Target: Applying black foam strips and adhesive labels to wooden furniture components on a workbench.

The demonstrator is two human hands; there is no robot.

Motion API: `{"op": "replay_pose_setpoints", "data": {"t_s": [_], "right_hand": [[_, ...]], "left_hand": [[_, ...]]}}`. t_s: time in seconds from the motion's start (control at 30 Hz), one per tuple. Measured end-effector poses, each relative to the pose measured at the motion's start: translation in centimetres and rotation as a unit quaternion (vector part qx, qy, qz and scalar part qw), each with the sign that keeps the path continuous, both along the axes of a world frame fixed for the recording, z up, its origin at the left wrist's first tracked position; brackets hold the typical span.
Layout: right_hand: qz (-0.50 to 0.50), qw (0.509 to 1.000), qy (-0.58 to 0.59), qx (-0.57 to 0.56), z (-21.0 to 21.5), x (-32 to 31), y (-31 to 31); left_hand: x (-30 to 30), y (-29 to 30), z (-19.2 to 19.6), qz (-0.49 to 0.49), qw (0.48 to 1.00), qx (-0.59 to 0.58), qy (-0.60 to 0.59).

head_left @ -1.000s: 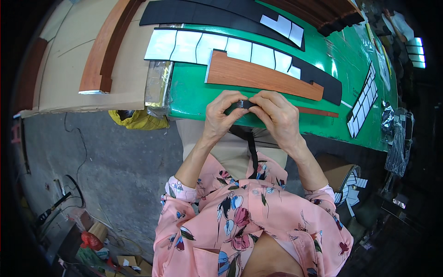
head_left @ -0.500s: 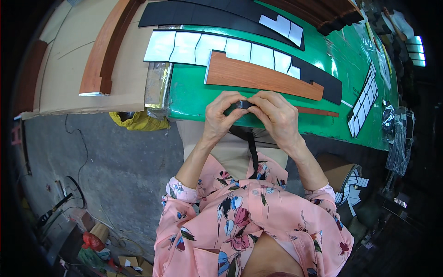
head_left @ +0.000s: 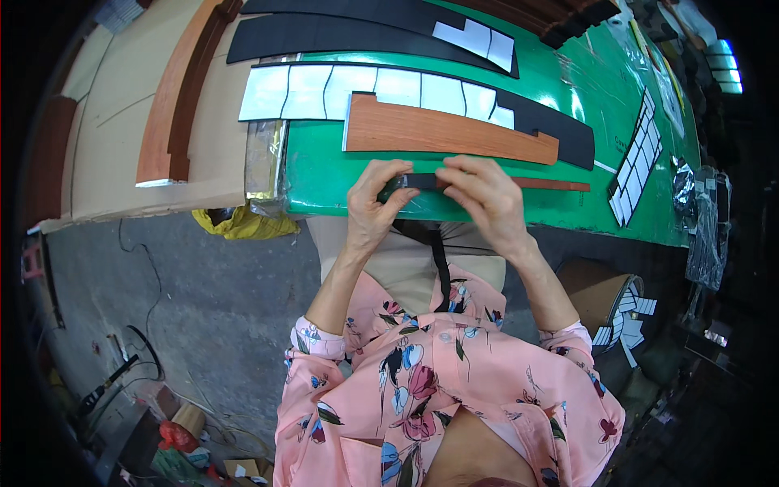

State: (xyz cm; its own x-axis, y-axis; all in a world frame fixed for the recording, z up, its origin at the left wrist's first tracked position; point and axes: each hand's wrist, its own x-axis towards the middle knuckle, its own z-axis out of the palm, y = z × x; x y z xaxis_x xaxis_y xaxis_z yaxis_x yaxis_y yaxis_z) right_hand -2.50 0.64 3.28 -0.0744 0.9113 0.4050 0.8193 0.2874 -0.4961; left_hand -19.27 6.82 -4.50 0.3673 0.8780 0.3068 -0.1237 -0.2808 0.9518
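Over the table's near edge, my left hand [head_left: 375,207] pinches a short black strip [head_left: 422,181] between thumb and fingers; the strip's left end is hidden in the hand. My right hand [head_left: 491,203] is at the strip's right end, its fingers parted and curved, with no clear grip. From behind the right hand a narrow reddish-brown strip [head_left: 552,184] runs to the right; whether it joins the black one I cannot tell. Just beyond lies a wood-grained panel [head_left: 446,134] with notched corners, overlapping a long black panel [head_left: 568,142] partly covered in white patches [head_left: 349,85].
The green tabletop [head_left: 316,178] bears more black panels [head_left: 324,36] at the back and a white-patched piece [head_left: 635,158] on the right. Cardboard [head_left: 215,154] at left carries a long brown moulding [head_left: 174,97]. A yellow bag [head_left: 251,225] and a round bin [head_left: 596,288] stand below.
My hands have moved apart, and more of the black strip shows between them. The right fingers have spread from their pinch. The view has shifted slightly.
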Motion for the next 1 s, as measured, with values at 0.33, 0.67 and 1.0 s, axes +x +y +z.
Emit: {"op": "replay_pose_setpoints", "data": {"t_s": [0.33, 0.67, 1.0], "right_hand": [[0.006, 0.997, -0.046, 0.057, -0.9, -1.0, -0.5], [0.025, 0.980, 0.187, -0.058, 3.3, 6.1, 0.7], [-0.034, 0.995, -0.096, 0.020, -3.7, 16.7, 17.3]], "left_hand": [[-0.2, 0.3, -0.2, 0.048, 0.945, 0.296, 0.131], [0.8, 0.2, 4.1, 0.048, 0.928, 0.314, 0.193], [2.7, -0.1, 2.7, 0.037, 0.944, 0.290, 0.151]]}}
